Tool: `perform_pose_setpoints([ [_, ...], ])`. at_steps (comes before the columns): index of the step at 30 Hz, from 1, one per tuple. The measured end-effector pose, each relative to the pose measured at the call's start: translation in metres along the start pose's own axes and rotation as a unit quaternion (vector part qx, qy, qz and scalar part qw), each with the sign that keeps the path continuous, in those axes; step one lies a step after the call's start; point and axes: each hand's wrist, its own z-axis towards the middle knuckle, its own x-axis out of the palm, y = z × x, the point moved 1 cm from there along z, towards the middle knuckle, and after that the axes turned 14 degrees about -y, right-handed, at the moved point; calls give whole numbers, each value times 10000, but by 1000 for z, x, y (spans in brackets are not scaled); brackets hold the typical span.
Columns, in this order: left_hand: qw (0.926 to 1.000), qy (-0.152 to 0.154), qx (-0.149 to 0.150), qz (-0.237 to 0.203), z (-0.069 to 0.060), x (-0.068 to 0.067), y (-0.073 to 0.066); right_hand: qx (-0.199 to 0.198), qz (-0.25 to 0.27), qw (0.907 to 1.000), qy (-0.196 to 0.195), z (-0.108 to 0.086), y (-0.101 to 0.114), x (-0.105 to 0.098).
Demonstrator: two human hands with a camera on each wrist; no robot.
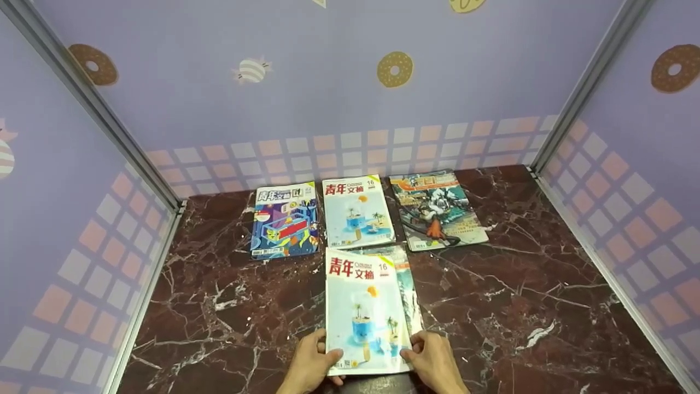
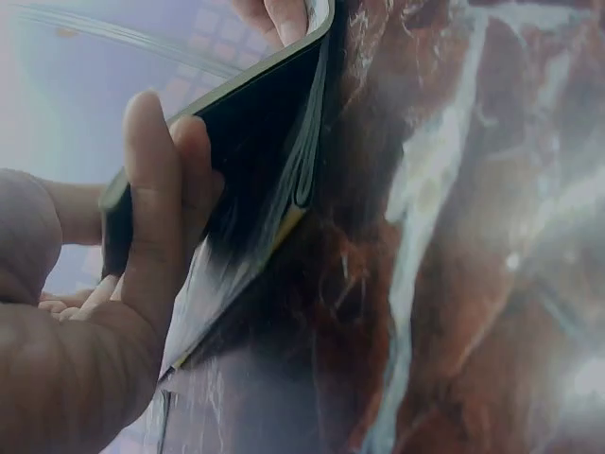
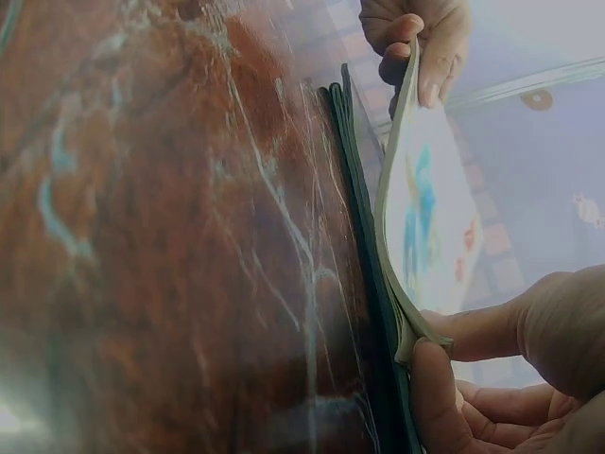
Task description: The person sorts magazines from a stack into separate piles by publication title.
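Observation:
My left hand (image 1: 307, 362) and right hand (image 1: 436, 360) hold a white-covered magazine (image 1: 361, 306) by its two near corners. Each thumb lies on the cover with fingers underneath. Below it, another magazine with a teal cover (image 1: 406, 282) shows along the right and far edges. In the right wrist view, the near edge of the held magazine (image 3: 392, 213) bows up, leaving a gap above the darker magazine (image 3: 357, 203) on the table. The left wrist view shows my left fingers (image 2: 156, 199) under the raised corner.
Behind the held magazine lie three others: a colourful one (image 1: 284, 221) at left, a matching white-covered one (image 1: 358, 210) in the middle, a dark illustrated one (image 1: 437, 210) at right. They rest on a dark red marbled table (image 1: 229, 306), with patterned panels (image 1: 328, 98) around it.

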Motion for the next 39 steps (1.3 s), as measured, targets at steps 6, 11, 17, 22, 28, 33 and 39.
perform_pose_setpoints([
  [6, 9994, -51, 270, -229, -6, 1, -6, 358, 414, 9982, 264, -1, 10, -15],
  [11, 9985, -96, 476, -268, -6, -2, -10, 590, 1081, 9915, 415, -5, 21, -28],
  [17, 9965, -136, 496, -660, -6, -2, -10, 1379, 1977, 9640, 1122, -1, 17, -32],
  [22, 9952, -159, 565, -780, -4, 0, -12, 1692, 2445, 9394, 1708, 5, 15, -36],
  [28, 9951, -164, 760, -610, 2, -2, -17, 1537, 2778, 9350, 1582, 11, 20, -39],
  [33, 9923, -350, 969, -688, 11, 0, -27, 1218, 3016, 9357, 1369, 21, 30, -45],
  [39, 9892, -490, 1268, -545, 29, 2, -41, 686, 3116, 9431, 941, 44, 42, -47],
])
